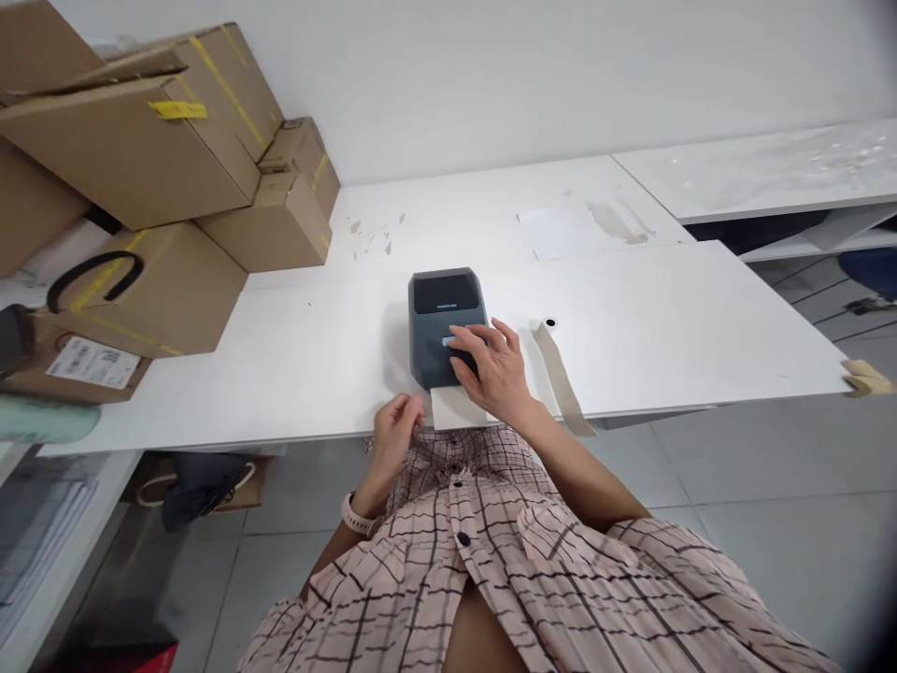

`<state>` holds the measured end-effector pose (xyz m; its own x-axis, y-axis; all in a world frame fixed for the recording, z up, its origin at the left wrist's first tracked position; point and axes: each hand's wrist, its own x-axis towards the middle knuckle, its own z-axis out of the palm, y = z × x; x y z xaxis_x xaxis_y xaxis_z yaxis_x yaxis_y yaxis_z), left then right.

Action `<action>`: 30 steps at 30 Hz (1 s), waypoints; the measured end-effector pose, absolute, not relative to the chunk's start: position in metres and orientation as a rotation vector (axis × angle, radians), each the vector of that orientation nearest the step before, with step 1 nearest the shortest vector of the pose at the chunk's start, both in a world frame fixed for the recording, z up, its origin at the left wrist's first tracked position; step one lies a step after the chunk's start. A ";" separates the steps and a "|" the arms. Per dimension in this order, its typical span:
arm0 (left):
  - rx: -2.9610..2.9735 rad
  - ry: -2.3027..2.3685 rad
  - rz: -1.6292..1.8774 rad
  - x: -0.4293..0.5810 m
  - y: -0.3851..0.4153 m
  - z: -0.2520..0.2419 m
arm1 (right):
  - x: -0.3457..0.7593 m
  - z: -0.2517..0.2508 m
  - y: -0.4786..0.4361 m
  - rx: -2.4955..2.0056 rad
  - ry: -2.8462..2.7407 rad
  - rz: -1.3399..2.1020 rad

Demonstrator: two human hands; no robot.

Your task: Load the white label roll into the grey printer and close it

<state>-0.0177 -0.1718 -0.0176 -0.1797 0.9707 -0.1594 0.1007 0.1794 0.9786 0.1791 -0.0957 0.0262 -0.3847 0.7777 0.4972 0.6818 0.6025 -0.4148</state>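
Note:
A dark blue-grey label printer (438, 322) with a black window on its top stands on the white table. From its front end a pale paper label (455, 408) sticks out toward the table edge. My right hand (494, 369) is over the printer's right side, fingers bent and apart near a small light-blue button (448, 342); I cannot tell whether a fingertip presses it. Just left of the label, at the table edge, my left hand (399, 425) is closed with its fingers curled in, and nothing shows in it.
Right of the printer, a partly unrolled strip of backing paper (561, 379) hangs over the edge of the table (665, 336). Cardboard boxes (140, 159) are piled at the left, with a green roll (49, 419) below them. A white sheet (550, 234) lies farther back.

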 end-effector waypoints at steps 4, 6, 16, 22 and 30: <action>1.088 1.642 1.380 -0.031 -0.158 -0.010 | 0.162 0.032 -0.091 -1.074 -2.140 -0.025; 1.150 1.649 1.434 -0.028 -0.148 -0.008 | 0.157 0.035 -0.087 -1.059 -2.141 -0.048; 1.082 1.333 1.420 0.007 -0.125 -0.033 | 0.192 -0.028 -0.100 -1.215 -1.333 0.859; 1.134 1.417 1.491 0.012 -0.120 -0.044 | 0.187 -0.034 -0.102 -1.211 -1.327 0.979; 1.272 1.407 1.573 0.000 -0.096 0.002 | 0.198 0.000 -0.073 -1.123 -1.471 0.907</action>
<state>-0.0001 -0.0956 0.0023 -0.3055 0.9244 0.2285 0.1245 -0.1991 0.9720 0.1981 -0.0726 0.0000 -0.0344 0.9603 0.2767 0.1837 0.2782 -0.9428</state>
